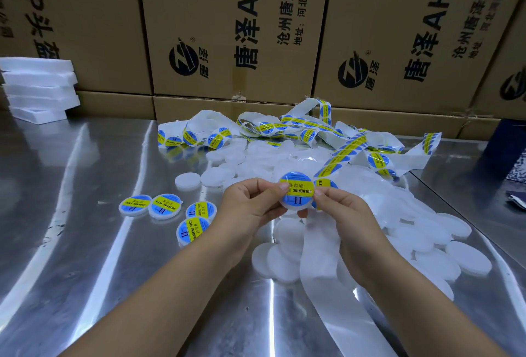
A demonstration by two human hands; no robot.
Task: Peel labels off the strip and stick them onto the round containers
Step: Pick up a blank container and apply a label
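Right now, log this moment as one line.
step: sticking label | left hand: grips container | right hand: pinches container at label edge | finished: four labelled containers beside left hand

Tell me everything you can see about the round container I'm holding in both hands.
The container is a flat, round, white disc that looks like cloudy plastic. Its top faces the camera, nearly covered by a round blue label with a yellow band reading SOLDERING and a II beneath. It is held up above the metal table. The left hand pinches its left edge and the right hand its right edge, both thumbs on the label.
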